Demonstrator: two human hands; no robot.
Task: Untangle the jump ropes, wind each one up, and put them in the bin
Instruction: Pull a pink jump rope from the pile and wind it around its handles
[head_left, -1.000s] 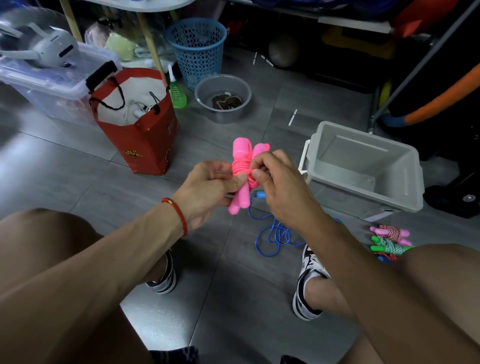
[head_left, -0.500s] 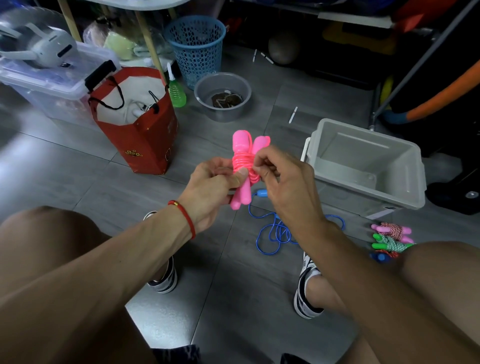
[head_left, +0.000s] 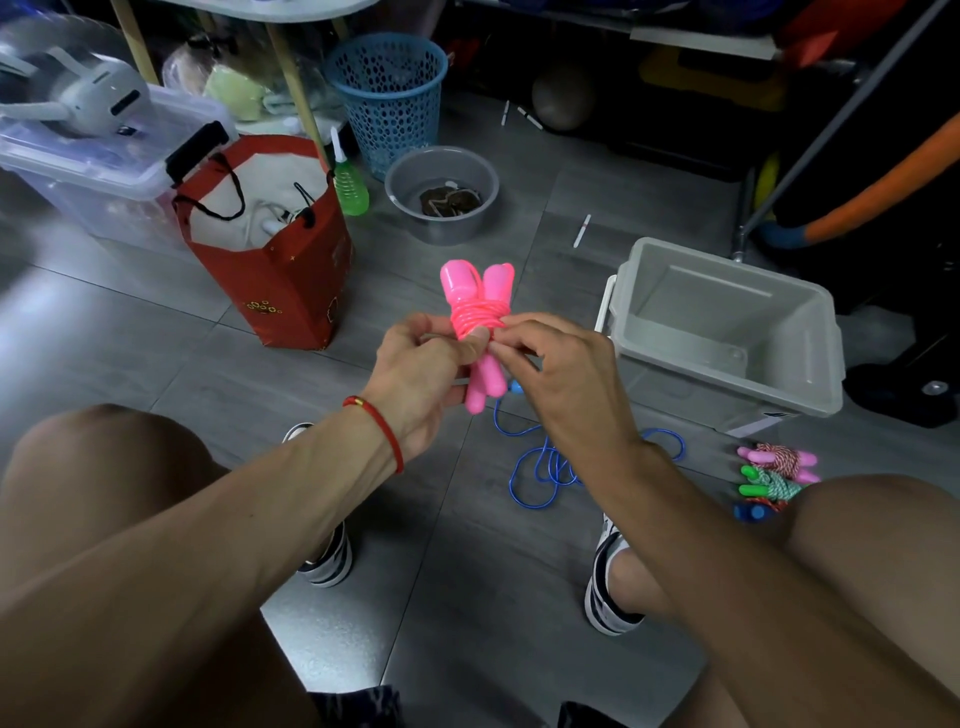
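Observation:
A pink jump rope (head_left: 478, 306) is held upright in front of me, its cord wound tightly round its two handles. My left hand (head_left: 423, 382) grips the handles, thumb pressed on the coils. My right hand (head_left: 558, 376) pinches the cord at the bundle's right side. On the floor below lies a loose blue jump rope (head_left: 545, 467). A grey bin (head_left: 727, 332) stands open to the right, and I see nothing in it. Three wound ropes (head_left: 774, 478) lie by my right knee, partly hidden by it.
A red paper bag (head_left: 275, 260) stands to the left, a clear lidded box (head_left: 98, 171) behind it. A grey basin (head_left: 441, 195), a green bottle (head_left: 350, 184) and a blue basket (head_left: 389, 98) sit further back. My knees and shoes frame the bare floor.
Both hands have kept working at the pink bundle's coils and shifted only slightly. The bundle stays upright between them. Nothing on the floor has moved.

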